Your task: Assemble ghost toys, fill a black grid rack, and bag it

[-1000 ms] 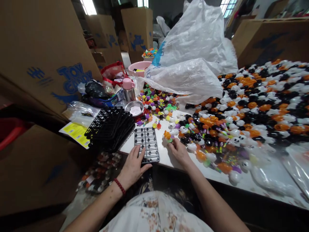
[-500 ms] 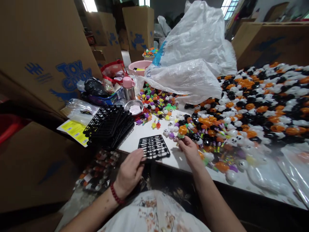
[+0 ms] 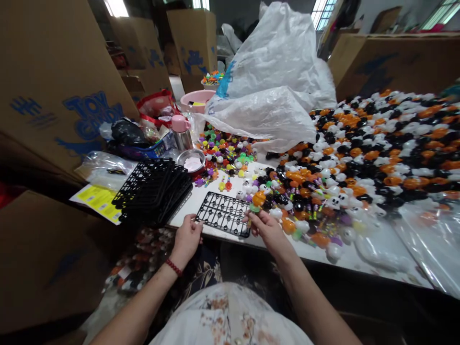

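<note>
A black plastic grid tray (image 3: 223, 214) lies at the table's front edge, tilted slightly toward me. My left hand (image 3: 187, 238), with a red bead bracelet at the wrist, pinches the tray's near left corner. At the tray's right side is my right hand (image 3: 268, 233), its thumb and fingers closed on a small toy with an orange pumpkin top (image 3: 258, 198) and a green part below. The fingertips hide the toy's lower end. Just beyond, small ghost and pumpkin toys (image 3: 264, 188) lie heaped together.
Black grid trays (image 3: 151, 191) are stacked at left, beside a metal bowl (image 3: 191, 162) and a pink-lidded flask (image 3: 181, 132). Orange, black and white toys (image 3: 381, 153) cover the right side. A large white plastic bag (image 3: 273, 62) stands behind; a cardboard box (image 3: 46, 62) rises at left.
My right hand has come left and nearer to me, up to the tray's right edge, and the pumpkin toy has shifted with it. The tray now sits flatter and turned. The view has swung right.
</note>
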Action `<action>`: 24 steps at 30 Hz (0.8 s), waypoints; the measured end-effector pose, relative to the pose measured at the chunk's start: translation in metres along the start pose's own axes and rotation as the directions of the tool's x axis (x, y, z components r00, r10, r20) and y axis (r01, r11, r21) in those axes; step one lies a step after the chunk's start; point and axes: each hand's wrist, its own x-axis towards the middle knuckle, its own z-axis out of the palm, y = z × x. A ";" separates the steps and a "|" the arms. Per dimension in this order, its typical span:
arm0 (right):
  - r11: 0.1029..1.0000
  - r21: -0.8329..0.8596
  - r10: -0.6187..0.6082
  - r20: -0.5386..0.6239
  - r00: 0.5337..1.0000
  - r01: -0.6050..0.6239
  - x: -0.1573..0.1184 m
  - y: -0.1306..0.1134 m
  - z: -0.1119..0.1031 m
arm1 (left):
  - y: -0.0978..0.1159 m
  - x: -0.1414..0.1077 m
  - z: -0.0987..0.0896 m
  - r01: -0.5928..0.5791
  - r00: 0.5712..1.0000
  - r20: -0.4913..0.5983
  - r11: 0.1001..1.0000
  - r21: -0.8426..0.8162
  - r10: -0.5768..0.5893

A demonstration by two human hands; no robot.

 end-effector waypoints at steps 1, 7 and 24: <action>0.999 -0.037 -0.009 0.014 1.000 0.010 0.001 0.001 0.002 | 0.002 0.003 0.000 -0.045 0.999 0.029 0.986 0.162 0.041; 0.970 -0.234 -0.048 0.086 0.995 0.067 0.008 0.012 0.010 | 0.012 0.003 0.002 -0.391 0.890 0.028 0.727 0.564 0.456; 0.713 -0.671 -0.199 0.085 0.976 0.204 0.037 0.029 0.054 | -0.040 0.004 0.030 -0.728 0.626 0.026 0.571 0.379 0.780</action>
